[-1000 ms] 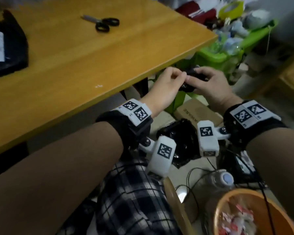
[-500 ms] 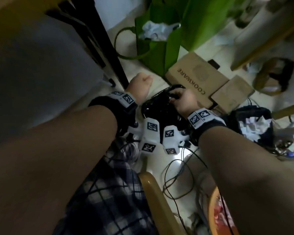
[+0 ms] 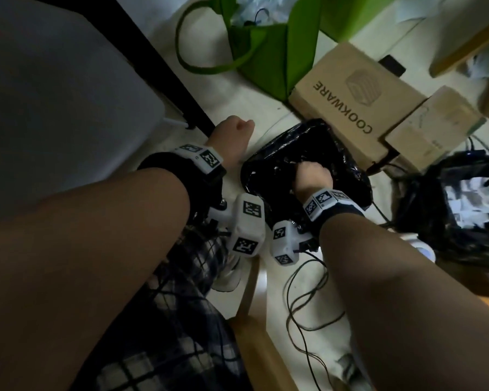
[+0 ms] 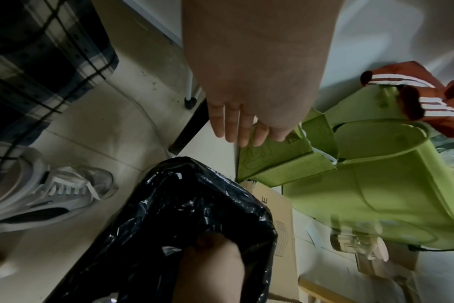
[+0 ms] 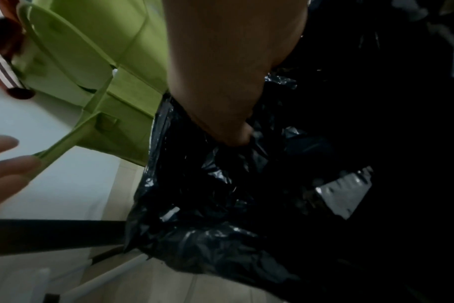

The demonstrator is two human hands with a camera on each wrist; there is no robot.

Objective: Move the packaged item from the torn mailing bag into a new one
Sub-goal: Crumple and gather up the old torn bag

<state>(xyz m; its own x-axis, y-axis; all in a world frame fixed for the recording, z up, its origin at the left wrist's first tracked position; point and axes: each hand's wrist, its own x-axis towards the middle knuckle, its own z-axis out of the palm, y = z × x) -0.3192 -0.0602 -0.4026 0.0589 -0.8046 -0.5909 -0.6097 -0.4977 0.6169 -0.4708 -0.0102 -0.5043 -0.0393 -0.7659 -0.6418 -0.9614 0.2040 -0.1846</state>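
Note:
No mailing bag or packaged item shows in any view. A bin lined with crinkled black plastic [image 3: 347,170] [image 4: 184,205] [image 5: 220,205] stands on the floor under the table. My right hand [image 3: 312,174] [image 4: 210,262] [image 5: 228,123] reaches down into its mouth, and the liner hides the fingers. Deeper in the bin lies a pale grey plastic scrap [image 5: 345,192]. My left hand [image 3: 232,136] [image 4: 236,127] hovers left of the bin, apart from it, its fingers straight and holding nothing.
Behind the bin are a green tote bag [image 3: 266,52] and a COOKWARE cardboard box [image 3: 350,100]. A second black bag with white paper [image 3: 458,204] sits to the right. A black table leg [image 3: 164,66], loose cables [image 3: 308,292] and my white shoe [image 4: 52,194] are nearby.
A second ago both hands pinched a small black piece beside the table edge. They dropped to the floor; now the right hand is inside the black-lined bin and the left hand is free.

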